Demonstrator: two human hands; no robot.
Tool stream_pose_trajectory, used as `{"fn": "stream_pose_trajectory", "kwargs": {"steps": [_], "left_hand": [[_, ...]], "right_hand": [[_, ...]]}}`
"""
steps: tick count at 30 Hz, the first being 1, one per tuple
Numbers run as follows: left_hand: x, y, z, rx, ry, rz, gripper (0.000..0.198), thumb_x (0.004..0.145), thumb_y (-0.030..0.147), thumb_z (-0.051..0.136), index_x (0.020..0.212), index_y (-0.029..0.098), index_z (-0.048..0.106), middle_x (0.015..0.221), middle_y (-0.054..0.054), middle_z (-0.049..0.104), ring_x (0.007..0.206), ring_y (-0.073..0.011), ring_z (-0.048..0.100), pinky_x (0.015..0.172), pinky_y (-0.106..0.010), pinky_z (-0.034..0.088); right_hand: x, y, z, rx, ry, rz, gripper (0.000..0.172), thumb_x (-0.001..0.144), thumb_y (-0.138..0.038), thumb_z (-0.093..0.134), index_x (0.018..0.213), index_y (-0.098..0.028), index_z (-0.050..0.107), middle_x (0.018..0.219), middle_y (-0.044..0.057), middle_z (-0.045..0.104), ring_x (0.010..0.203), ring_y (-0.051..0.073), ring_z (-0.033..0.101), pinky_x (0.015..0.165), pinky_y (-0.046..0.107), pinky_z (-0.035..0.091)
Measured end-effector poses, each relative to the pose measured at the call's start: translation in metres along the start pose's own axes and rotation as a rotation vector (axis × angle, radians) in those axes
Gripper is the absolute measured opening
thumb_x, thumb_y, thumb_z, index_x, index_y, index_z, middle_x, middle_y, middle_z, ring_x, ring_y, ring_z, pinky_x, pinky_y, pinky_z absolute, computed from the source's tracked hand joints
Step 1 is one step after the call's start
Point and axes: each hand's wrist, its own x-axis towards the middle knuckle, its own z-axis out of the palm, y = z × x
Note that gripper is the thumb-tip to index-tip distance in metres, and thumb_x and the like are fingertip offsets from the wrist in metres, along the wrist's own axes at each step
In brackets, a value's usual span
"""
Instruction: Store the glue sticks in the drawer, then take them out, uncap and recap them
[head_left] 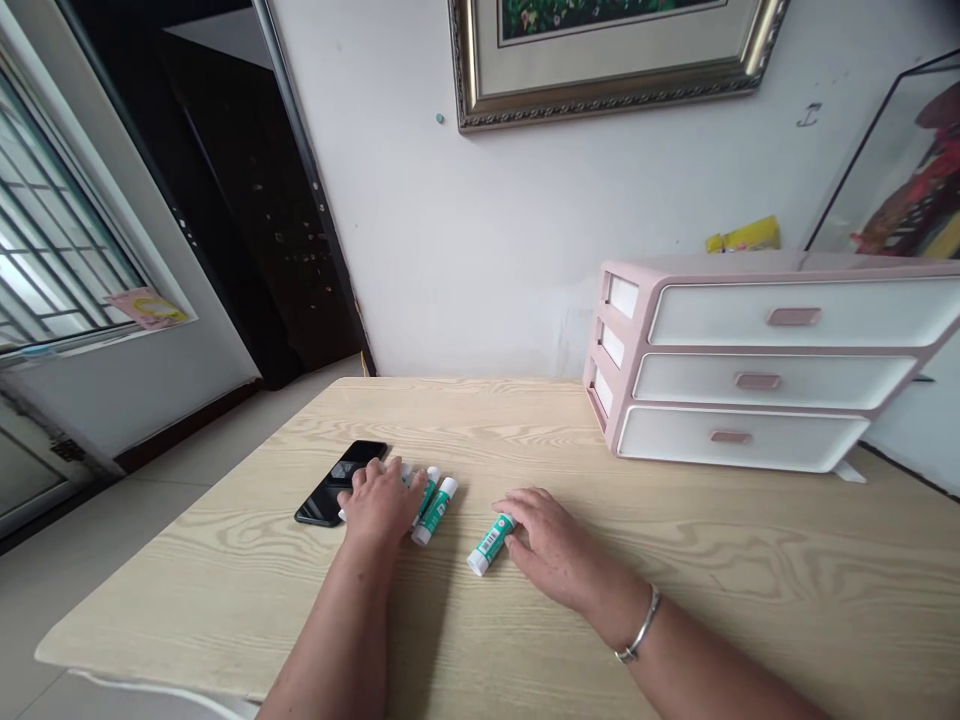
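The left hand curls over glue sticks beside a phone, its grip unclear; the right hand, loosely open, touches another glue stick.

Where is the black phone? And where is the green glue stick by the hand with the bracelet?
black phone (321,498): head view, on its dark glass front.
green glue stick (491,543): head view, on its green label.

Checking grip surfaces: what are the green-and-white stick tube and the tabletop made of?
The green-and-white glue-stick tube looks like moulded plastic: smooth, slight sheen, printed barcode label. The pale wood-grain rectangular tabletop looks like laminate, given its flat, even, printed-looking grain, though real veneer can't be ruled out.
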Motion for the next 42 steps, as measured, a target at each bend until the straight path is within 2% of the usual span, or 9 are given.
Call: {"fn": "stream_pose_trajectory", "kwargs": {"steps": [7,12,19,25,30,34,38,42], "left_hand": [[-0.004,0.004,0.005,-0.047,-0.033,0.067,0.064,0.088,0.071,0.036,0.132,0.032,0.063,0.153,-0.015,0.044,0.135,-0.044,0.042,0.1,-0.064,0.038],[-0.019,0.016,0.012,-0.063,-0.045,0.256,0.055,0.088,0.066,0.043,0.127,0.034,0.065,0.153,-0.011,0.045,0.138,-0.0386,0.041,0.105,-0.056,0.038],[-0.041,0.035,0.002,-0.086,-0.116,0.402,0.048,0.091,0.058,0.046,0.126,0.034,0.067,0.155,-0.009,0.045,0.139,-0.036,0.042,0.104,-0.053,0.039],[-0.055,0.038,0.009,-0.172,-0.13,0.512,0.046,0.093,0.055,0.046,0.131,0.037,0.064,0.154,-0.007,0.047,0.14,-0.0336,0.042,0.106,-0.052,0.038],[-0.06,0.046,0.012,-0.26,-0.103,0.459,0.043,0.096,0.046,0.045,0.128,0.03,0.067,0.148,-0.009,0.054,0.138,-0.0294,0.046,0.11,-0.047,0.038],[-0.059,0.046,0.007,-0.441,-0.071,0.401,0.044,0.095,0.042,0.045,0.125,0.019,0.068,0.139,-0.013,0.062,0.13,-0.0277,0.055,0.11,-0.042,0.041],[-0.059,0.041,0.001,-0.528,-0.046,0.35,0.047,0.096,0.042,0.04,0.123,0.015,0.068,0.13,-0.015,0.067,0.124,-0.0268,0.06,0.107,-0.04,0.045],[-0.059,0.032,-0.002,-0.582,-0.043,0.306,0.053,0.095,0.047,0.04,0.127,0.014,0.066,0.134,-0.015,0.064,0.126,-0.0283,0.059,0.106,-0.041,0.047]], "right_hand": [[-0.003,0.0,-0.001,-0.035,-0.022,-0.046,0.037,0.087,-0.015,0.059,0.122,-0.021,0.068,0.123,0.011,0.062,0.119,0.025,0.052,0.109,0.042,0.04],[-0.001,0.0,-0.002,-0.056,-0.056,-0.03,0.037,0.085,-0.008,0.057,0.116,-0.024,0.07,0.118,0.009,0.063,0.115,0.024,0.053,0.106,0.039,0.041],[0.004,0.023,-0.002,-0.032,0.024,-0.008,0.04,0.078,0.004,0.047,0.1,-0.021,0.07,0.102,0.005,0.068,0.102,0.019,0.056,0.097,0.032,0.043],[0.005,0.039,0.003,-0.055,0.086,0.038,0.04,0.077,0.002,0.05,0.103,-0.021,0.07,0.103,0.005,0.07,0.102,0.02,0.058,0.096,0.031,0.042],[0.007,0.039,0.004,-0.019,0.07,0.064,0.046,0.081,-0.001,0.052,0.118,-0.022,0.069,0.112,0.007,0.071,0.107,0.02,0.061,0.1,0.032,0.043],[0.008,0.036,0.003,0.0,0.093,0.133,0.054,0.081,0.0,0.047,0.127,-0.022,0.066,0.12,0.009,0.071,0.114,0.021,0.062,0.103,0.034,0.043],[0.007,0.035,0.003,0.043,0.119,0.21,0.053,0.083,0.0,0.044,0.125,-0.021,0.068,0.12,0.01,0.071,0.114,0.021,0.064,0.102,0.034,0.046],[0.006,0.035,0.003,0.111,0.177,0.269,0.05,0.085,-0.001,0.042,0.123,-0.021,0.068,0.123,0.009,0.071,0.115,0.018,0.064,0.104,0.033,0.046]]}}
